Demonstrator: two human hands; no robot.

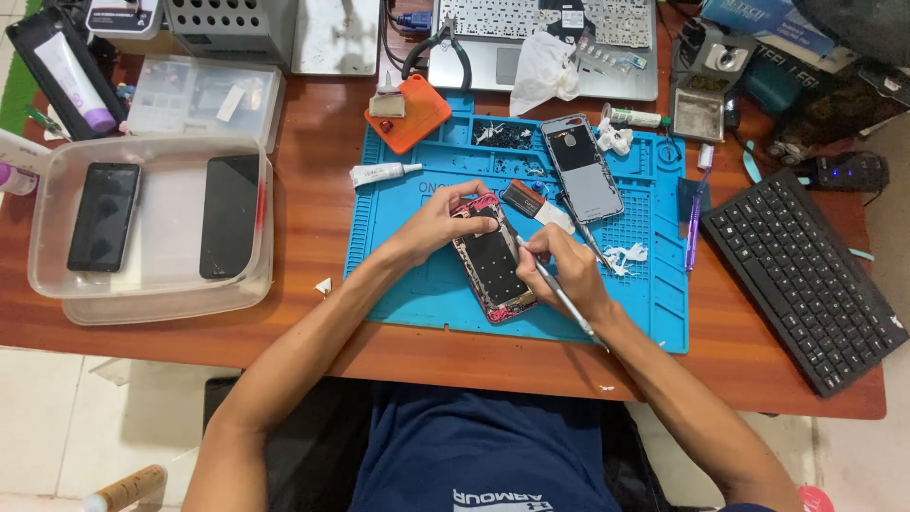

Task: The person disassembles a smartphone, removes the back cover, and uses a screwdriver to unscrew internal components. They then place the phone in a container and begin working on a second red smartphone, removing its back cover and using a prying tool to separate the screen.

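Two hands on one opened smartphone (493, 261): left hand (438, 223) clamped its top edge, right hand (561, 267) gripped metal tweezers (559, 294). Risk: tip slipping, gouging exposed internals on blue repair mat (417, 275).

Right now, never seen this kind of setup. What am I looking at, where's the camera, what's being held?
There is no machine here: a person works with two bare hands. The single picture comes from a camera worn on the person's head, looking down at a reddish-brown wooden desk.

In the middle lies a blue silicone work mat. On it the left hand steadies an opened phone with a red frame. The right hand holds a thin silver metal tool, its tip at the phone's edge.

Also on the mat: a grey phone back cover and a small white tube. To the left, a clear plastic tray holds two black phones. To the right lies a black keyboard; an open silver laptop sits at the top.
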